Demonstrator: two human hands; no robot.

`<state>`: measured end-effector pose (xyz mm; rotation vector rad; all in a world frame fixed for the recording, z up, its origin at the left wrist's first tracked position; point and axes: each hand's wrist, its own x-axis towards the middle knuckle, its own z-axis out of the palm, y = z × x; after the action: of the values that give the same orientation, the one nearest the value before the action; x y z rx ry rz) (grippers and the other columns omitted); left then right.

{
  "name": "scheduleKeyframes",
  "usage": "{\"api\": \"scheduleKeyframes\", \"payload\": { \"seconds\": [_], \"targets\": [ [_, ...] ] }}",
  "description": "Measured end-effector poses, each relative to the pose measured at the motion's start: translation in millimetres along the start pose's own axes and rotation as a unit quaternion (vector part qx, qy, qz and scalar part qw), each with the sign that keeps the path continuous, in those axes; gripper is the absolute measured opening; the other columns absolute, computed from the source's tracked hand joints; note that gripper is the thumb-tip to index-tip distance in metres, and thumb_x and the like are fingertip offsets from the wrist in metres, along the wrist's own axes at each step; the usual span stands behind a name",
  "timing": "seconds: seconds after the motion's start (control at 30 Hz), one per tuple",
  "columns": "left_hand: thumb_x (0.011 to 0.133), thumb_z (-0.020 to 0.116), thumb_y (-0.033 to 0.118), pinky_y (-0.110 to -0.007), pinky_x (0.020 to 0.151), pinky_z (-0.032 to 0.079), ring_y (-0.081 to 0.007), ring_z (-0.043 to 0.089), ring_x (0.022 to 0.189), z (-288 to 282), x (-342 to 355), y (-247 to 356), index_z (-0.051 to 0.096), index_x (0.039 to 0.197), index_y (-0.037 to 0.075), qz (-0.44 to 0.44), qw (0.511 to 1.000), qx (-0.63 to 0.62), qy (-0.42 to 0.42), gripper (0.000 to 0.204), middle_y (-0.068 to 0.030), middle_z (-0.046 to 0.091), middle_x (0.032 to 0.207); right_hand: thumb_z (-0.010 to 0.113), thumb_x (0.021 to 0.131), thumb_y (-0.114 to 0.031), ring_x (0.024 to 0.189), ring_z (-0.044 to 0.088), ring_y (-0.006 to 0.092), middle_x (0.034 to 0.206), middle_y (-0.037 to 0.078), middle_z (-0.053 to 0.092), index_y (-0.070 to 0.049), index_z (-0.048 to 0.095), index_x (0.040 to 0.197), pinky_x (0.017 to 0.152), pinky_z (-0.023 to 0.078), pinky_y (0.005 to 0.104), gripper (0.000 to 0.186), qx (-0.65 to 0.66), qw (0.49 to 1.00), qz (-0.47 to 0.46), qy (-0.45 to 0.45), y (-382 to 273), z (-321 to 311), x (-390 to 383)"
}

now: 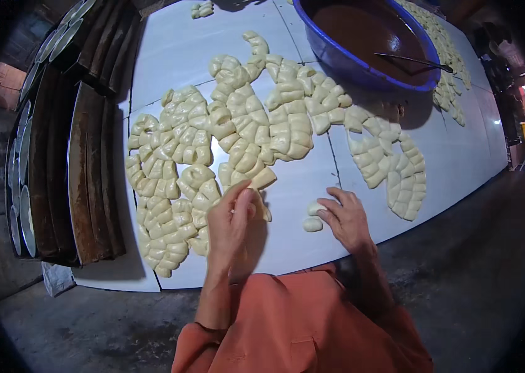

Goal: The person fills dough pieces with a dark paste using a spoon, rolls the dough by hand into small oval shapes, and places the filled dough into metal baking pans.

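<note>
Pale, glossy dough pieces lie packed in irregular clusters across the white table. Near the middle, my left hand pinches the end of a dough strip at the lower edge of the central cluster. To its right, my right hand has thumb and fingers curled on a small, smooth pale dough lump. A second small lump lies just below that one, beside my thumb. Another dough cluster spreads to the right of my right hand.
A blue tub of brown liquid, with a dark utensil across it, stands at the back right. Stacked rusty metal trays line the left side. More dough lies at the far right. The table edge curves along the near side.
</note>
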<state>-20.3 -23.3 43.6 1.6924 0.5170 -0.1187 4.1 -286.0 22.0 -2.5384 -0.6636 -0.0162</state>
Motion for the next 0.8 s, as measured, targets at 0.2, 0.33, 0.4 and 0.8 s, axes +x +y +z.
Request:
{"api": "scheduleKeyframes", "payload": {
  "seconds": [0.2,0.33,0.4,0.8],
  "targets": [
    [0.082,0.072,0.007,-0.038,0.083,0.051,-0.0296,0.062,0.1,-47,-2,-34,0.071,0.107,0.008,0.299,0.906,0.299,0.02,0.025,-0.0095,0.068,0.108,0.075,0.081,-0.021,0.104,0.059,0.0297,0.115,0.013,0.061,-0.006,0.063,0.114,0.085,0.047,0.0405,0.038,0.07,0.996,-0.059,0.013,-64,35,18],
    [0.081,0.072,0.02,-0.043,0.09,0.044,-0.0309,0.056,0.111,-41,-10,-31,0.07,0.106,0.012,0.318,0.886,0.336,0.019,0.027,-0.0084,0.061,0.12,0.075,0.078,-0.017,0.099,0.058,0.0299,0.113,0.012,0.06,-0.006,0.052,0.129,0.084,0.047,0.0405,0.057,0.04,0.994,-0.084,-0.055,-93,71,46],
    [0.08,0.073,0.026,-0.044,0.091,0.042,-0.0314,0.054,0.114,-41,-7,-34,0.069,0.104,0.012,0.319,0.882,0.346,0.01,0.028,-0.0079,0.059,0.121,0.071,0.08,-0.012,0.097,0.06,0.0312,0.109,0.014,0.062,-0.003,0.055,0.125,0.082,0.048,0.0411,0.049,0.087,0.99,-0.107,-0.038,-84,75,50],
    [0.079,0.074,0.028,-0.051,0.105,0.03,-0.0312,0.046,0.127,-74,-15,-42,0.068,0.105,0.012,0.299,0.878,0.373,-0.025,0.031,-0.009,0.058,0.127,0.061,0.086,-0.012,0.078,0.065,0.0337,0.096,0.017,0.068,0.0,0.066,0.105,0.072,0.052,0.0411,0.022,0.176,0.979,0.086,-0.054,-84,50,53]
  ]
}}
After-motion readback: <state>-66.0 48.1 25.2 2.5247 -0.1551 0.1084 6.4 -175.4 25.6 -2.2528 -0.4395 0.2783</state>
